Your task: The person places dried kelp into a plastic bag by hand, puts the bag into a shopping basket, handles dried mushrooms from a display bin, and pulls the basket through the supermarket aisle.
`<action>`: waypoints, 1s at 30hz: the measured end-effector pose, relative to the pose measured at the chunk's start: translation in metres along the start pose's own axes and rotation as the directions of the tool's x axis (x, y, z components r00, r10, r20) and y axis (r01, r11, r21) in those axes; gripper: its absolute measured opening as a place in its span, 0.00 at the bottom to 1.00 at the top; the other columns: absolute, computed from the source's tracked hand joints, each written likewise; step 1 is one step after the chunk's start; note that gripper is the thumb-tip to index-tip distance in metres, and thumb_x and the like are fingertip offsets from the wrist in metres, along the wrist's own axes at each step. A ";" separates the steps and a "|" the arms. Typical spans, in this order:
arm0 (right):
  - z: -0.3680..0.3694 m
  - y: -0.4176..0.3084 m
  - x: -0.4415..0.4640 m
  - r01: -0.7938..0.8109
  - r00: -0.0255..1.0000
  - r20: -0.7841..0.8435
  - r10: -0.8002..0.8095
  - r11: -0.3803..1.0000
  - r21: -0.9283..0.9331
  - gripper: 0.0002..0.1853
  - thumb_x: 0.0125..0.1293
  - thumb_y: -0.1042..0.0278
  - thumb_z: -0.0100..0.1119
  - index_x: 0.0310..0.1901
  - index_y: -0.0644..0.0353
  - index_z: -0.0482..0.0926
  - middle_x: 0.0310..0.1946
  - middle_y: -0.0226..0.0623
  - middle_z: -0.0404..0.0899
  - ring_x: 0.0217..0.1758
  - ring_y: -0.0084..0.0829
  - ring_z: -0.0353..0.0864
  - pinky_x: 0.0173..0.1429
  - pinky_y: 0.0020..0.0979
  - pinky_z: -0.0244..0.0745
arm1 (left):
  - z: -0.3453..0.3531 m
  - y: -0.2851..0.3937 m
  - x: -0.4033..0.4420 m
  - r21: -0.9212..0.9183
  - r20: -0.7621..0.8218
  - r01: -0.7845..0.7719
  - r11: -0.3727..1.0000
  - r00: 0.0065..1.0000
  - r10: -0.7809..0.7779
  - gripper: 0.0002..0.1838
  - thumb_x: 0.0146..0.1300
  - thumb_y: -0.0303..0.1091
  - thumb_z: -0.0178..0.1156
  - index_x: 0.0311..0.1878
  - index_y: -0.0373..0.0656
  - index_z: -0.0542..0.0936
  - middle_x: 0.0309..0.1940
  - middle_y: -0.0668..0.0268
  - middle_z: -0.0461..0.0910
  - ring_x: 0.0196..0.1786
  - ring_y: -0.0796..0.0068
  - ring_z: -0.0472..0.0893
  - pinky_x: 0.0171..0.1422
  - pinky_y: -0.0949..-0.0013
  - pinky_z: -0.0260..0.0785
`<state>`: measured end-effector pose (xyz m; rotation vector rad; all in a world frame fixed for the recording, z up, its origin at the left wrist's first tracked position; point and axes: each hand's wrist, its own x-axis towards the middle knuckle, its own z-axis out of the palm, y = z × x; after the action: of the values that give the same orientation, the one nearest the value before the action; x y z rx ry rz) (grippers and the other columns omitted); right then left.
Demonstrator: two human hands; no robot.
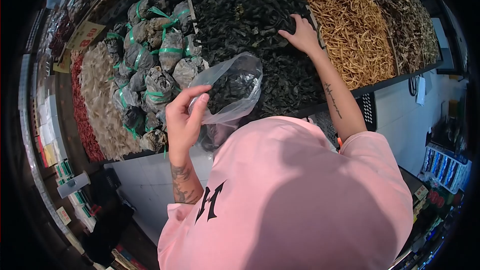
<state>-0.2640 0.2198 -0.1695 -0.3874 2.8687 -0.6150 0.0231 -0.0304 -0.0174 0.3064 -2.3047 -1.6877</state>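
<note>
My left hand (186, 120) pinches the rim of a clear plastic bag (231, 114) between thumb and fingers. The bag's mouth gapes toward the bin, and dark pieces show inside or through it. At the bin's right side, my right hand (303, 36) rests on dark dried leafy pieces (240, 5), which look like seaweed or black fungus. Its thumb and forefinger are apart; the other fingers are partly hidden, and nothing shows in its grasp.
Left of the dark bin lie grey bundles (160, 85) tied with green bands, then pale dried pieces (102, 90) and red ones (85, 115). Golden dried strips (345, 25) fill the bin on the right, past a divider. Price signs (86, 34) stand at the upper left.
</note>
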 end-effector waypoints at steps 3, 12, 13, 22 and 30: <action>0.001 0.006 0.001 -0.037 0.999 0.019 0.035 0.990 0.137 0.50 0.56 0.26 0.60 0.73 0.51 0.61 0.67 0.52 0.66 0.70 0.51 0.66 0.70 0.52 0.63 | -0.004 0.005 -0.003 -0.017 0.045 0.153 0.988 0.987 -0.152 0.11 0.69 0.28 0.60 0.51 0.35 0.82 0.29 0.74 0.78 0.24 0.92 0.65 0.27 0.82 0.55; 0.002 -0.033 -0.001 -0.049 0.987 0.158 0.034 0.994 0.098 0.56 0.50 0.31 0.68 0.73 0.60 0.57 0.67 0.59 0.64 0.66 0.53 0.72 0.66 0.50 0.70 | 0.001 0.007 -0.002 -0.019 0.056 0.130 0.991 0.990 -0.128 0.10 0.69 0.28 0.60 0.49 0.35 0.83 0.31 0.73 0.80 0.23 0.91 0.66 0.26 0.81 0.56; 0.006 -0.035 -0.007 -0.054 0.991 0.126 0.042 0.994 0.096 0.56 0.50 0.32 0.69 0.73 0.60 0.57 0.67 0.60 0.64 0.66 0.53 0.72 0.66 0.52 0.69 | 0.002 0.006 0.000 -0.020 0.054 0.126 0.992 0.991 -0.125 0.10 0.69 0.28 0.60 0.49 0.35 0.83 0.31 0.73 0.80 0.23 0.91 0.66 0.26 0.81 0.56; 0.042 -0.032 -0.035 0.173 0.953 -0.279 -0.117 0.967 0.185 0.46 0.54 0.45 0.72 0.71 0.57 0.63 0.63 0.48 0.68 0.64 0.51 0.72 0.65 0.49 0.69 | 0.000 -0.003 -0.004 -0.014 0.058 0.067 0.998 0.996 -0.066 0.10 0.69 0.30 0.60 0.49 0.36 0.82 0.30 0.76 0.76 0.25 0.92 0.65 0.26 0.82 0.56; 0.019 -0.029 -0.044 0.139 0.975 -0.222 -0.022 0.836 0.530 0.43 0.52 0.52 0.76 0.67 0.65 0.69 0.65 0.52 0.72 0.68 0.45 0.72 0.70 0.41 0.66 | -0.008 0.001 -0.007 -0.020 0.018 0.104 0.994 0.994 -0.104 0.09 0.70 0.30 0.60 0.48 0.36 0.83 0.28 0.77 0.75 0.24 0.92 0.65 0.24 0.82 0.55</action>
<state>-0.2119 0.1997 -0.1693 -0.3665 2.6924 -1.5177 0.0323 -0.0347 -0.0148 0.4161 -2.3185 -1.7680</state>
